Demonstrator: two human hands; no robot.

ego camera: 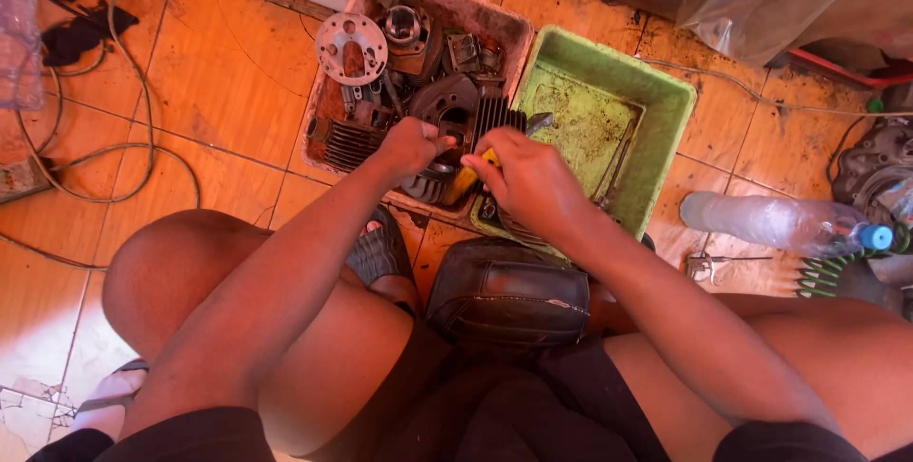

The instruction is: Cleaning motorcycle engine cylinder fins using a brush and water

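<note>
Fingers of the right hand (533,177) are wrapped shut around the yellow handle (466,180) of a screwdriver, whose grip shows only between thumb and forefinger. Its long axis runs up and to the right: the metal tip (538,123) emerges beyond the knuckles, just over the near-left corner of the green tub (656,110).

Left hand (411,144) lies just left of that handle, fingers curled down onto the finned engine cylinder (461,115); whether they clamp it or merely steady it cannot be told.

Relative to the green tub, the cylinder sits immediately to the left, at the right end of a pale parts tray (504,25) that touches the tub's wall. Both hands meet over the seam between tray and tub; the left hand is nearer the cylinder, the right hand nearer the tub.

Further left in the tray lie a round perforated metal plate (351,48) and a second finned casting (344,142). Right of the tub, on the tiled floor, lies a clear plastic bottle (770,222).
</note>
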